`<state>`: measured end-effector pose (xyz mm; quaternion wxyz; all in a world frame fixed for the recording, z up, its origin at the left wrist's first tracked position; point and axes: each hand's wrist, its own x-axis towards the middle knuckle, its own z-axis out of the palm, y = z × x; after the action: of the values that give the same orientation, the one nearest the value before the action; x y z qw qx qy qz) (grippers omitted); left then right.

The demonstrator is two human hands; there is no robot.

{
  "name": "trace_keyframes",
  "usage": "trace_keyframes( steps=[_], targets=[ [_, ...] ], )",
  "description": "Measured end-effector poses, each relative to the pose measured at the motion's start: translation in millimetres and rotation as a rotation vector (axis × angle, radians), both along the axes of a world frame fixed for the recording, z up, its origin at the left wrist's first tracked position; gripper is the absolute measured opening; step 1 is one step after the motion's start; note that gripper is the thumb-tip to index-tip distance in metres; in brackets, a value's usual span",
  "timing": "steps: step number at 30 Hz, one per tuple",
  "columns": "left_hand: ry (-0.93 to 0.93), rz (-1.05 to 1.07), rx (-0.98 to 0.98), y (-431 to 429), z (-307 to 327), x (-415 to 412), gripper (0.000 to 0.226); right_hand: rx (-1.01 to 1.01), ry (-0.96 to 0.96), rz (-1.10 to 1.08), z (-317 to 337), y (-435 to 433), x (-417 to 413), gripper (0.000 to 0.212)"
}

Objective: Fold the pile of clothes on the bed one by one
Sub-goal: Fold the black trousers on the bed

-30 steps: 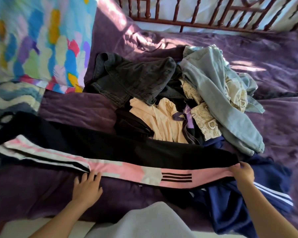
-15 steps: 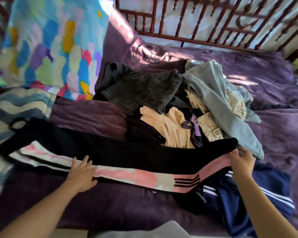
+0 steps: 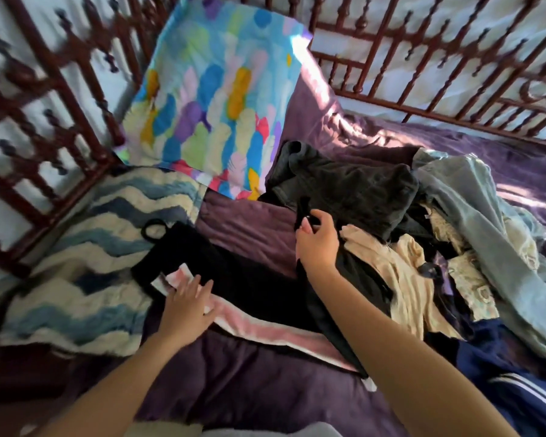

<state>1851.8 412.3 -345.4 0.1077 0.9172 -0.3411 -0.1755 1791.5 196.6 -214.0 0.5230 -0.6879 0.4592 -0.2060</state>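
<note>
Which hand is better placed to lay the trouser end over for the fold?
Right. The right hand pinches the lifted end of the black trousers; the left hand lies flat on them, pinning the pink stripe.

Single head cam, fwd/down over bed (image 3: 265,389), close to hands.

No lettering, label, brand or number is legible on the clothes (image 3: 401,257) or bedding (image 3: 249,228).
</note>
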Motion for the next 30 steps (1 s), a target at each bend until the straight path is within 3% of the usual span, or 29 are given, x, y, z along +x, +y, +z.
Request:
trace_keyframes(
  steps=[2, 4, 5, 6, 8, 10, 15, 19, 22, 26, 30],
  targets=[
    [0.285, 0.362, -0.362, 12.5, 6.6, 32.2, 0.045, 0.022, 0.019, 0.155, -4.9, 37.0, 43.6, 0.040],
    [0.817, 0.773, -0.685, 15.4, 15.4, 57.6, 0.043, 0.056, 0.075, 0.371, -20.1, 68.9, 72.6, 0.053],
    [0.981, 0.924, -0.838, 15.2, 18.4, 66.2, 0.046, 0.080, 0.134, 0.473, -32.2, 80.6, 80.3, 0.063],
    [1.077, 1.009, -0.941, 15.1, 22.6, 70.9, 0.051, 0.116, 0.213, 0.554, -44.0, 89.8, 82.3, 0.067],
    [1.127, 1.069, -0.934, 14.0, 22.7, 76.4, 0.055, 0.183, 0.355, 0.648, -62.9, 96.3, 69.2, 0.065],
    [1.060, 1.041, -0.827, 12.2, 12.7, 76.8, 0.051, 0.199, 0.466, 0.635, -79.4, 86.8, 42.5, 0.059],
    [0.566, 1.023, -0.637, -4.6, -6.9, 72.6, 0.060, 0.124, 0.658, 0.388, -114.0, 29.6, -28.7, 0.040],
    [0.441, 1.110, -0.492, -20.5, 2.6, 75.3, 0.043, 0.117, 0.725, 0.230, -133.8, -0.4, -79.4, 0.023],
    [0.351, 1.103, -0.521, -18.3, 11.7, 73.5, 0.035, 0.158, 0.790, 0.137, -150.3, -10.3, -115.1, 0.018],
    [0.223, 1.122, -0.576, 11.4, 10.3, 58.7, 0.037, 0.147, 0.902, 0.087, -166.7, -10.8, -148.5, 0.036],
    [0.026, 0.994, -0.446, 40.7, -4.6, 61.8, 0.052, 0.259, 0.755, 0.028, -178.4, -4.5, -143.7, 0.038]
  ],
)
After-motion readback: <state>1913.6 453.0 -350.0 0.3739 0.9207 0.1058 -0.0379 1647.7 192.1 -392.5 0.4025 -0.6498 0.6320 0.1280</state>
